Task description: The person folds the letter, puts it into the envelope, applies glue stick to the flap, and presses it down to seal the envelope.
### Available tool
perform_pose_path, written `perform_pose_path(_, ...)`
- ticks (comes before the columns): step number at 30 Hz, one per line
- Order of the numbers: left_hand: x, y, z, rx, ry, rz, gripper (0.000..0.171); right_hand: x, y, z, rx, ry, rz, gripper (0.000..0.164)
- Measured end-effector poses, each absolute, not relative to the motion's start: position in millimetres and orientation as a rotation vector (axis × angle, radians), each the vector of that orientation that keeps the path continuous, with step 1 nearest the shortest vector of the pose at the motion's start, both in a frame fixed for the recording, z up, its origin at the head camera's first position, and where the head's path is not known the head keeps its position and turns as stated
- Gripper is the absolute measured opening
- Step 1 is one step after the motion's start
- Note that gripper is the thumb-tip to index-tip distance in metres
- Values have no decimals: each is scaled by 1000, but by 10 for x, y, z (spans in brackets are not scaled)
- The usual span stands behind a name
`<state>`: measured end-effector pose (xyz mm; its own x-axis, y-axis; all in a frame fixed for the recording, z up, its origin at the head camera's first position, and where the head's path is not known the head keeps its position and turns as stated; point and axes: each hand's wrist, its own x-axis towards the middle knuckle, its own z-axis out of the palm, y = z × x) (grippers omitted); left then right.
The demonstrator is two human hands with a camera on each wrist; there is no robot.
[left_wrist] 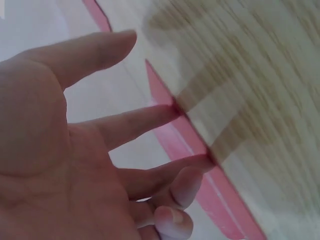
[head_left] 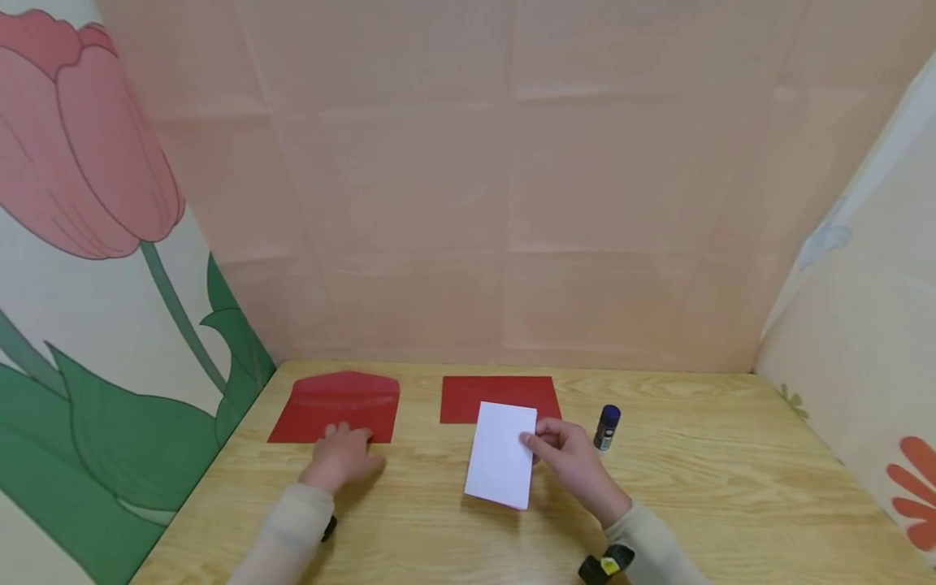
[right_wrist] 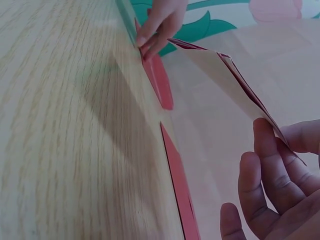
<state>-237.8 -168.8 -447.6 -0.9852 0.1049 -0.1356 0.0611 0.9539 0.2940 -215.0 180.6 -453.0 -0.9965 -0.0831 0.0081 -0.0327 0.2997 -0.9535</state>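
In the head view a red envelope [head_left: 332,410] lies at the left of the table, its flap folded open toward the back. My left hand [head_left: 342,457] touches the front part of this envelope with extended fingertips; the left wrist view shows two fingers [left_wrist: 145,122] on the envelope [left_wrist: 225,200], the thumb held apart. My right hand [head_left: 574,463] pinches a folded white card [head_left: 500,455] by its right edge, between thumb and fingers, above the table. In the right wrist view, dark red shows between the layers of the card [right_wrist: 225,75].
Behind the white card lies a second red envelope [head_left: 497,394], partly covered by it. A glue stick [head_left: 607,427] with a dark blue cap stands right of my right hand. The wooden table [head_left: 731,471] meets a beige cloth backdrop [head_left: 504,203] and patterned side panels.
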Motion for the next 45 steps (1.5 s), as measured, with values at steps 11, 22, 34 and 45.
perform_pose_path(11, -2113, -1523, -4364, 263, 2835, 402, 56, -2138, 1802, -4538, -121, 2490, -1838, 18)
perform_pose_path(22, -1982, -1503, -4322, 314, 2755, 515, 52, -2130, 1801, -4559, -101, 2501, -1824, 16)
perform_pose_path(34, -2401, -2143, -4466, 138, 2945, 491, 99, -2128, 1804, -4587, -113, 2505, -1809, 16)
perform_pose_path(45, -2584, -2292, -4467, 93, 2838, 558, 101, -2098, 1783, -4526, -144, 2487, -1816, 17)
